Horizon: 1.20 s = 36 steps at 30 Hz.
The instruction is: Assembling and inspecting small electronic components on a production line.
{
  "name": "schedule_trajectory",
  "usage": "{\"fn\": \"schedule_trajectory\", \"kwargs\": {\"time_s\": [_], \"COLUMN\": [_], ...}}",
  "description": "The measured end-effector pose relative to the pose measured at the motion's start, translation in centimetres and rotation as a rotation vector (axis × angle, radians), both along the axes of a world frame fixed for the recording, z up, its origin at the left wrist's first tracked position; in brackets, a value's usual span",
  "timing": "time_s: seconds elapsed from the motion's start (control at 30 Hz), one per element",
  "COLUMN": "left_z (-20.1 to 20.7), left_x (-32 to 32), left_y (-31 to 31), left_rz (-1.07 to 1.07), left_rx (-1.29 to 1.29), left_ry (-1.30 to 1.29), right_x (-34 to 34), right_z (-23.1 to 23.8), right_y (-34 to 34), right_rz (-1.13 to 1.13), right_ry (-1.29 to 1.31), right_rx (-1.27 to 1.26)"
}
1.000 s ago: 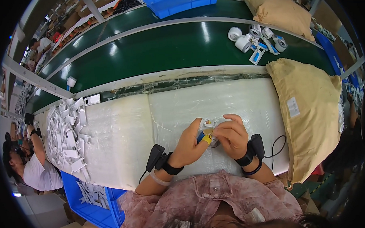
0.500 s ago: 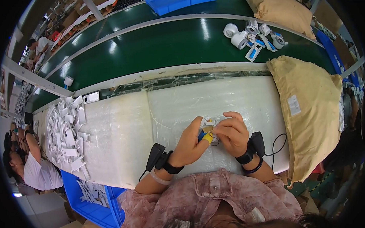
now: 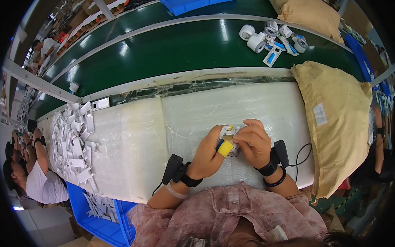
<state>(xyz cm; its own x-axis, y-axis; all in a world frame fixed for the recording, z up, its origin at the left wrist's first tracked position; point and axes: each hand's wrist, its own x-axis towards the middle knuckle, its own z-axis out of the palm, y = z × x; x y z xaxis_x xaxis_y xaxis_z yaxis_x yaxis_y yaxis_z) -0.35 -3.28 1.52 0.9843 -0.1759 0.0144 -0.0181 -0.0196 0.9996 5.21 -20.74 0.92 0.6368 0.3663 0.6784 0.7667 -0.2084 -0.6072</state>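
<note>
My left hand point(image 3: 208, 153) is closed around a small white plastic piece point(image 3: 226, 132) with a bit of yellow at its top. A yellow wrap point(image 3: 225, 148) covers my left thumb tip, which presses on the near side of the piece. Fingers of my right hand point(image 3: 254, 145) are bent, with thumb and forefinger pinched at the piece's right side, next to a tan part point(image 3: 228, 138). Dark blue shows behind my left thumb. The hands hide most of the piece, so its kind is unclear.
White plastic parts point(image 3: 77, 141) lie heaped on the plastic-covered table point(image 3: 131, 143), above a blue bin point(image 3: 87, 224). A brown paper sack point(image 3: 336, 124) stands right. The green belt point(image 3: 165, 52) carries several round-headed white devices point(image 3: 255, 43). A co-worker point(image 3: 45, 183) is at left.
My left thumb has turned, so more of its yellow wrap shows. Both hands stay at the white piece. At far right, another person's arm has come into sight.
</note>
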Motion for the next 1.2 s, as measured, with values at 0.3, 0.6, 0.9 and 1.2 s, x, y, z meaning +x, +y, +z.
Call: {"fn": "schedule_trajectory", "kwargs": {"time_s": [0.3, 0.6, 0.9, 1.2], "left_z": [-0.7, -0.2, -0.2, 0.0], "left_x": [-0.2, -0.2, 0.1, -0.2], "left_y": [-0.2, -0.2, 0.3, 0.0], "left_rz": [0.072, 0.074, 0.057, 0.096], "left_rx": [0.043, 0.136, 0.235, 0.130], "left_ry": [-0.008, -0.029, -0.064, -0.197], "right_x": [0.0, -0.4, -1.1, -1.1], "right_z": [0.2, 0.1, 0.8, -1.5], "right_y": [0.0, 0.2, 1.1, 1.5], "right_rz": [0.004, 0.000, -0.064, -0.004], "right_ry": [-0.018, -0.018, -0.100, -0.192], "right_rx": [-0.021, -0.028, -0.071, 0.021]}}
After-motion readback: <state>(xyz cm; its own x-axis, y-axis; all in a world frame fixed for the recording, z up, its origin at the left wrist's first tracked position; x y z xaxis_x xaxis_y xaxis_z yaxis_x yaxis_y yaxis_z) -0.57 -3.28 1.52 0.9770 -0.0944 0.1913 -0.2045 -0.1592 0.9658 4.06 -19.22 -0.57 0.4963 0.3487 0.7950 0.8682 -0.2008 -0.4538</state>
